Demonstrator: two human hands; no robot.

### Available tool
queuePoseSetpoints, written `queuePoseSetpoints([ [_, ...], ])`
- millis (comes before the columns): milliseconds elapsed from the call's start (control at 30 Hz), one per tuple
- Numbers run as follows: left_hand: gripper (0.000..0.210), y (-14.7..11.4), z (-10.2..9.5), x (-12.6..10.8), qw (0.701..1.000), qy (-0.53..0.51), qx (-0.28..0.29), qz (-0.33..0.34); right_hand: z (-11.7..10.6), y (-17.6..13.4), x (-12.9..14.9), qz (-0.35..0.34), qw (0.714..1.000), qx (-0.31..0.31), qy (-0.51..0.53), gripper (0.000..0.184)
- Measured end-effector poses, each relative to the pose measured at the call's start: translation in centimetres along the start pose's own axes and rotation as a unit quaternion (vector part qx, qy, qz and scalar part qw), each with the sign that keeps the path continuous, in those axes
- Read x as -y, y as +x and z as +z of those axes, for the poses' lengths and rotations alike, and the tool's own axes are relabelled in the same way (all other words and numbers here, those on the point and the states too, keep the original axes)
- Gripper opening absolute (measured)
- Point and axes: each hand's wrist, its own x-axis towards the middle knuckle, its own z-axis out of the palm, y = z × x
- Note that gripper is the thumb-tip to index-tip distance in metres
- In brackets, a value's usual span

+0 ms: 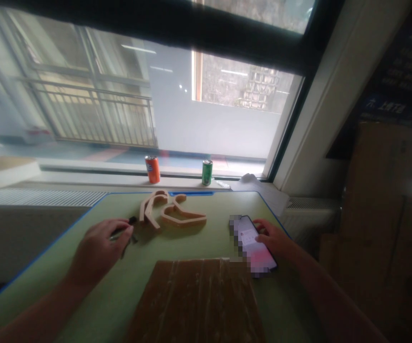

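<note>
My left hand [98, 247] rests on the green table [206, 238], its fingers closed around a small dark tool [129, 226] whose tip pokes out past my fingertips. Just beyond it lie two curved wooden cut-out pieces [172, 212]. My right hand [275, 238] lies at the right side of the table against a phone [254, 243] that lies flat with its screen lit. Whether the fingers grip the phone or only touch it is unclear. A brown wooden board [199, 300] lies between my forearms, near the front edge.
An orange can [152, 169] and a green can [207, 172] stand on the window sill behind the table. A white crumpled paper [249, 181] lies on the sill at right. Cardboard boxes [381, 200] stand to the right. A radiator grille [37, 197] runs at left.
</note>
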Motion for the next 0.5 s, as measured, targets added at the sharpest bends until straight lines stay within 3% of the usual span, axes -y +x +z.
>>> queuePoseSetpoints([
  [133,0.023,0.0,-0.2,-0.1,1.0,-0.016,-0.004,0.014,-0.2,-0.2,0.4,0.014,1.0,-0.003,-0.009,0.048],
  [300,0.022,0.1,-0.4,-0.2,0.999,-0.025,-0.013,0.021,-0.4,-0.6,1.2,0.027,0.998,-0.002,0.051,0.042],
  [500,0.023,-0.2,-0.8,-0.1,1.0,-0.021,0.016,-0.002,-0.5,-0.5,1.1,0.029,0.997,-0.001,0.066,0.044],
])
